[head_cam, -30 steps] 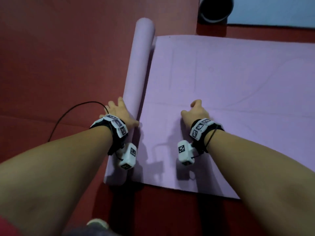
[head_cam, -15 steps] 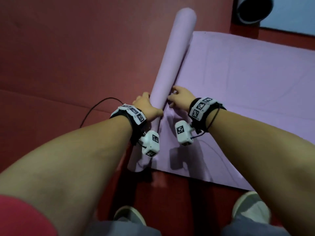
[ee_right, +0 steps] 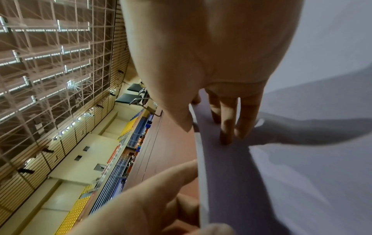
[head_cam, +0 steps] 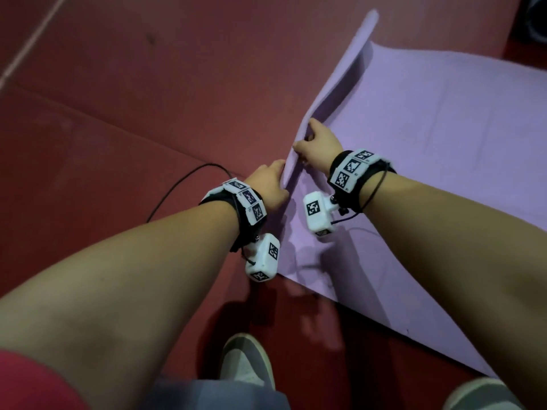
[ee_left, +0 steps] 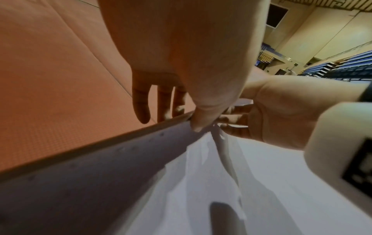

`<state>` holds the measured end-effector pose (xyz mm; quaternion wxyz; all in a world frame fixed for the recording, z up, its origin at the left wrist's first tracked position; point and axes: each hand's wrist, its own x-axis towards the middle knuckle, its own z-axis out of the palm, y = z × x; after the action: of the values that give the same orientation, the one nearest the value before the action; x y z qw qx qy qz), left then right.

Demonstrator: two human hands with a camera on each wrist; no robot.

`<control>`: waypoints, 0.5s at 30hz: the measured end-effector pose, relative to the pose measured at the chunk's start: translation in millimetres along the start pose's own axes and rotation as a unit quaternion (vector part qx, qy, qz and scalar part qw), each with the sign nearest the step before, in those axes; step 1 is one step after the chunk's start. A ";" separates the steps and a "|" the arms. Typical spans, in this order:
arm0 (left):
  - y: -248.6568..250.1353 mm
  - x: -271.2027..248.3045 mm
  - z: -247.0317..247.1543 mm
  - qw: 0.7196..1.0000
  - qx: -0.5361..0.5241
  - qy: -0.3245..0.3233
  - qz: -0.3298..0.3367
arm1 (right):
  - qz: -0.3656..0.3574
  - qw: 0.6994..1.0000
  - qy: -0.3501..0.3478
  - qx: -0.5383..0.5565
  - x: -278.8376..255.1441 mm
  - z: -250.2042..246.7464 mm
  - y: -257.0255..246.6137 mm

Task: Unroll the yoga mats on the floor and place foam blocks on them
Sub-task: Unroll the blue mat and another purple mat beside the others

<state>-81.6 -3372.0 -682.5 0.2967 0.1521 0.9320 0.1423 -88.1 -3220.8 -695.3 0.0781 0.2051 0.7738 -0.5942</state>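
A purple yoga mat [head_cam: 444, 143] lies spread over the red floor, and its left end [head_cam: 340, 78] stands up as a curled flap. My left hand [head_cam: 278, 179] pinches the near part of that raised edge from the outside. In the left wrist view the thumb lies on the mat [ee_left: 100, 182] and the fingers [ee_left: 141, 111] reach behind it. My right hand [head_cam: 305, 143] grips the same edge just beyond, with its fingers [ee_right: 231, 127] on the mat's inner face and its thumb over the rim [ee_right: 203, 174]. No foam blocks are in view.
A black cable [head_cam: 189, 179] loops on the red floor left of my left wrist. A dark rolled mat end [head_cam: 532, 19] sits at the top right corner. My two shoes [head_cam: 245, 362] [head_cam: 479, 395] stand at the mat's near edge. Floor seams run diagonally at left.
The remaining roll has opened out into a raised end flap. My right hand left the flat mat and joined the left hand on the roll; both now pinch the mat's end edge.
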 end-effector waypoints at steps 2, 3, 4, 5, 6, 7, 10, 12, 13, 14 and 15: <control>-8.2 -0.5 0.1 1.000 0.001 0.007 -0.027 | -0.008 0.999 -0.018 -0.029 1.4 7.3 3.4; -11.5 -1.3 -0.7 0.999 0.006 0.016 -0.044 | -0.011 0.999 -0.024 -0.045 1.9 9.3 6.4; -14.6 -1.7 -1.5 0.997 0.014 0.033 -0.067 | -0.018 0.997 -0.032 -0.061 2.6 10.6 10.4; -17.8 -2.6 -1.8 0.994 0.023 0.054 -0.092 | -0.022 0.996 -0.041 -0.081 2.2 11.6 14.2; -21.2 -3.0 -0.9 0.990 0.027 0.069 -0.118 | -0.028 0.993 -0.047 -0.103 2.9 12.3 19.2; -25.1 -2.2 1.2 0.986 0.025 0.077 -0.145 | -0.032 0.989 -0.053 -0.131 2.6 12.7 23.3; -33.7 0.6 6.8 0.972 -0.014 0.092 -0.216 | -0.066 0.974 -0.061 -0.210 1.0 14.6 33.1; -37.1 5.2 8.9 0.965 -0.036 0.092 -0.244 | -0.100 0.958 -0.073 -0.257 0.4 16.7 37.4; -38.5 7.0 9.2 0.963 -0.046 0.084 -0.252 | -0.117 0.948 -0.078 -0.287 0.0 18.1 37.8; -40.4 9.4 10.0 0.962 -0.057 0.072 -0.259 | -0.131 0.936 -0.079 -0.317 0.3 19.9 39.4; -42.3 10.9 11.0 0.960 -0.067 0.059 -0.265 | -0.140 0.922 -0.077 -0.352 -1.1 21.7 39.8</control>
<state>-91.9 -3404.6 -711.7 0.2776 -0.1290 0.9431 0.1296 -73.4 -3233.4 -736.4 0.1204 0.0071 0.9455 -0.3023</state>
